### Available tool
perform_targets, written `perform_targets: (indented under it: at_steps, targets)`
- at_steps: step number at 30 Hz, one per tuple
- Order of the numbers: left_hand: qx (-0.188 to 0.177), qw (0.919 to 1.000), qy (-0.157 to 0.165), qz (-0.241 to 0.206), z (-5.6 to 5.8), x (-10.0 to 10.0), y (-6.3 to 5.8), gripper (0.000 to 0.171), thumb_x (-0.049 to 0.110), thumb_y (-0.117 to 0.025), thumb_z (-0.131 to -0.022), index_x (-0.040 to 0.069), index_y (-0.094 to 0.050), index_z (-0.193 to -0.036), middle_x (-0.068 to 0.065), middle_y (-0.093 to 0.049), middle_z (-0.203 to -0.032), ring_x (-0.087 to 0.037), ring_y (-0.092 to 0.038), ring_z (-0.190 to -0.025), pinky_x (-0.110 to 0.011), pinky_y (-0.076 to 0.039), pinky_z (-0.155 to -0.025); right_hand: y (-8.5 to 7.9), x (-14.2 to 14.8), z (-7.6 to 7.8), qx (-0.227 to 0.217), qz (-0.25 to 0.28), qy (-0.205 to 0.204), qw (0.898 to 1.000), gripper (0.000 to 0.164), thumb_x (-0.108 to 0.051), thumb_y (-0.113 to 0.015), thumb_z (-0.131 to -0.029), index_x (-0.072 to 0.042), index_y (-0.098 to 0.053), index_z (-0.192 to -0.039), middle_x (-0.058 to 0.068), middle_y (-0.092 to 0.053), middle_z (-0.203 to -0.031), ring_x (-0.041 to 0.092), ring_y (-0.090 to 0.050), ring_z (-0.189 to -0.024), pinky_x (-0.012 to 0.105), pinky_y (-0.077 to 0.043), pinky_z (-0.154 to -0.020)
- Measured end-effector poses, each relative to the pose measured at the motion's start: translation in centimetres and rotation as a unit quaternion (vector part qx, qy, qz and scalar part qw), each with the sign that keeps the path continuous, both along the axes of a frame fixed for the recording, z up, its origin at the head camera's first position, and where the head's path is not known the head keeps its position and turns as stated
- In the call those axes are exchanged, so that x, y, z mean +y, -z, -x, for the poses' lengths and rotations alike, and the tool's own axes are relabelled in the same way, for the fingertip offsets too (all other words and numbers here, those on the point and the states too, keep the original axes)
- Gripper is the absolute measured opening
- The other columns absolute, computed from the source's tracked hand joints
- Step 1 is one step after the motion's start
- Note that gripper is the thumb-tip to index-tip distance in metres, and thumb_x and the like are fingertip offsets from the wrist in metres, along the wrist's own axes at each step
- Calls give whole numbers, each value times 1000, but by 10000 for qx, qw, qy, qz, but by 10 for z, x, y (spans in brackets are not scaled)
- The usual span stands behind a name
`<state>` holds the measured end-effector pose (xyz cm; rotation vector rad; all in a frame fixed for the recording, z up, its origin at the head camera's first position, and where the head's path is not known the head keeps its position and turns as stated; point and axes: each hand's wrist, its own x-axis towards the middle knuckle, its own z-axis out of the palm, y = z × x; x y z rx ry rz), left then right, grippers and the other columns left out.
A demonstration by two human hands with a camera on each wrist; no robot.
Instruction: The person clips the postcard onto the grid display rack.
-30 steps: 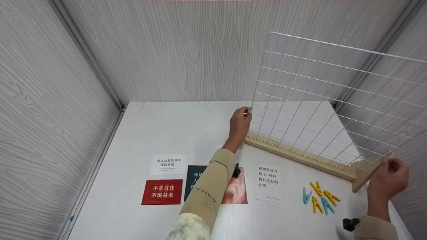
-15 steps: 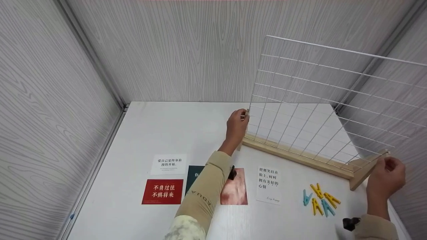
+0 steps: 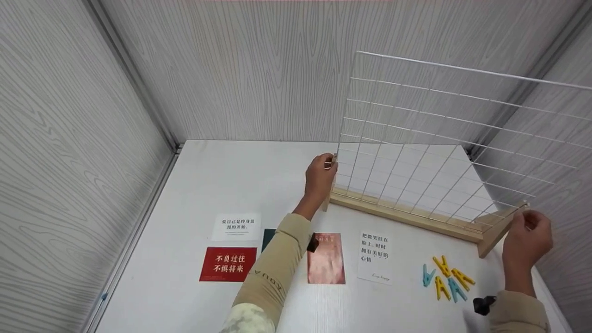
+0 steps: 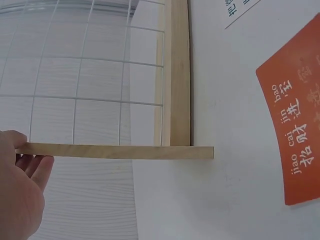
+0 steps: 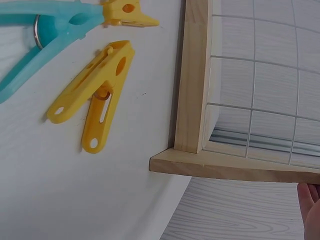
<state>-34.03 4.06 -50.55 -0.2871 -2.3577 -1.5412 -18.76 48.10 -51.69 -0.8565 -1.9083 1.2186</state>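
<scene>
A white wire grid panel (image 3: pixel 462 68) stands upright in a wooden stand (image 3: pixel 407 216) at the right of the table. My left hand (image 3: pixel 319 178) pinches the upper end of the stand's left side piece (image 4: pixel 120 151), thumb on one face and fingers on the other. At the opposite end, my right hand (image 3: pixel 527 236) holds the upper end of the right side piece (image 5: pixel 230 171) between thumb and fingers. Only some fingertips (image 5: pixel 305 197) of that hand show in the right wrist view. The stand's long lower bar lies low, close over the tabletop.
Several yellow clothes pegs (image 5: pixel 75 97) and teal clothes pegs (image 5: pixel 65 30) lie before the stand. Flat cards lie further left: a red card (image 3: pixel 228 264), white cards (image 3: pixel 237 227), a pinkish-red card (image 3: pixel 326 259) and a dark green card (image 3: pixel 269 237) mostly behind my left sleeve. Grey walls enclose the table.
Both hands have moved the stand and its grid panel a little to the left, keeping their hold. The head view has shifted slightly. Cards and pegs lie as before.
</scene>
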Motion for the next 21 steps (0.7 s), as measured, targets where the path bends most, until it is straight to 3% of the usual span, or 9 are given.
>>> perform_targets:
  at_steps: [13,21]
  targets:
    - [59,9997,-226,7,-1,-34,5,24,18,-64,-100,7,-66,-121,-8,-68,-115,-17,-69,-104,-24,-56,-87,4,-25,20,-233,-282,-339,9988,38,-31,-56,-102,-14,-58,-135,3,-61,-125,13,-55,-118,26,-46,-104]
    - [92,9993,-355,-47,-6,-47,6,23,17,-63,-100,7,-67,-120,-8,-68,-113,-18,-69,-103,-26,-56,-87,2,-32,30,-208,-368,-486,9979,36,-32,-57,-101,-12,-61,-130,-4,-60,-115,10,-56,-111,22,-47,-99]
